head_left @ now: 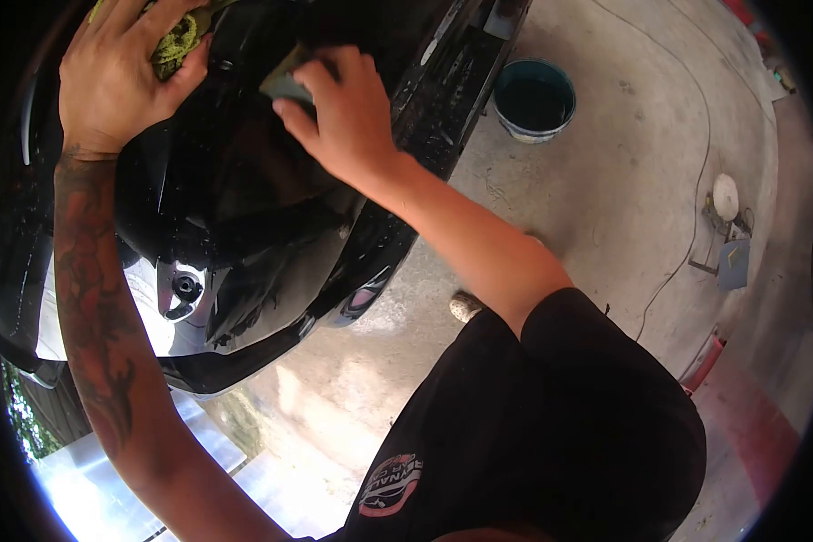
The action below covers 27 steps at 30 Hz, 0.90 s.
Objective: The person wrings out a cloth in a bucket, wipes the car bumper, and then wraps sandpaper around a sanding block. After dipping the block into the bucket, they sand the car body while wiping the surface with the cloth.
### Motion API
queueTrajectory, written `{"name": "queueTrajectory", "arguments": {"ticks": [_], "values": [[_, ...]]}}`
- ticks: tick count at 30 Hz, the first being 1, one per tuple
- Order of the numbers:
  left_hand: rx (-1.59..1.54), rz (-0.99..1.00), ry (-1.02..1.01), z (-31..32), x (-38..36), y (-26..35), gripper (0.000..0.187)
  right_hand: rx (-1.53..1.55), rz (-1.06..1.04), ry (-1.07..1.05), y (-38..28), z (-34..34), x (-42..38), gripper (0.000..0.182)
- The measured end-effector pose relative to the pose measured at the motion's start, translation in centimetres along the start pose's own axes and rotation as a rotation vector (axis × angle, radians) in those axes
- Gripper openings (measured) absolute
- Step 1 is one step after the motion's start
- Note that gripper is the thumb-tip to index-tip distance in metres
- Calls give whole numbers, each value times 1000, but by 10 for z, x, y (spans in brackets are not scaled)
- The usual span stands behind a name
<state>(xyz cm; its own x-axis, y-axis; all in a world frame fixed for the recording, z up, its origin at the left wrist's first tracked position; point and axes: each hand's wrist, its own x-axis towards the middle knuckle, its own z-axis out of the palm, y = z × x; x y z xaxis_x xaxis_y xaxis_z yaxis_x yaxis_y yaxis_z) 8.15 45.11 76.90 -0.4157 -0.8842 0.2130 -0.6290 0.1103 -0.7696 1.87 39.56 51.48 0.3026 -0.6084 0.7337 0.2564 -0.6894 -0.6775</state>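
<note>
My left hand [122,86], at the top left, is closed around a bunched yellow-green cloth [179,45] with a rough, looped texture. My right hand [348,113] grips a flat grey-green pad [287,83] between thumb and fingers. That pad lies on or just above a glossy black car panel [244,172]; exact contact is hard to tell. Water drops dot the panel and the sill along its right side. Below the hands, a round fitting [186,287] sits in a pale bracket on the car.
A bucket of dark liquid [534,99] stands on the concrete floor [605,181] right of the car. A thin cable [706,135] curves across the floor. Further right are a small stand with a pale round top [724,197] and a grey flat piece [734,264].
</note>
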Motion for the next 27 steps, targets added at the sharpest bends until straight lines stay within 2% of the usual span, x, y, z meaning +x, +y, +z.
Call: {"name": "queueTrajectory", "arguments": {"ticks": [2,7,10,12,15,18,20,23,27], "values": [[32,16,35,-2,5,8,28,29,33,-64,-9,-6,-15,38],[47,8,39,1,3,7,28,-14,92,41,-1,1,21,35],[29,10,17,5,-4,-4,27,-22,166,29,-8,-1,20,34],[4,10,12,2,-1,-2,27,6,161,-82,-16,-7,0,38],[19,-55,-77,-3,-1,0,27,12,137,-47,-10,-6,3,36],[37,-7,35,-1,4,9,27,-18,179,57,8,-1,35,34],[21,-6,51,0,4,7,27,-20,162,55,12,-1,35,37],[9,6,27,1,0,1,27,-10,39,-14,25,-9,-4,39],[0,6,28,2,1,2,27,-31,-5,-173,48,-34,-64,39]]}}
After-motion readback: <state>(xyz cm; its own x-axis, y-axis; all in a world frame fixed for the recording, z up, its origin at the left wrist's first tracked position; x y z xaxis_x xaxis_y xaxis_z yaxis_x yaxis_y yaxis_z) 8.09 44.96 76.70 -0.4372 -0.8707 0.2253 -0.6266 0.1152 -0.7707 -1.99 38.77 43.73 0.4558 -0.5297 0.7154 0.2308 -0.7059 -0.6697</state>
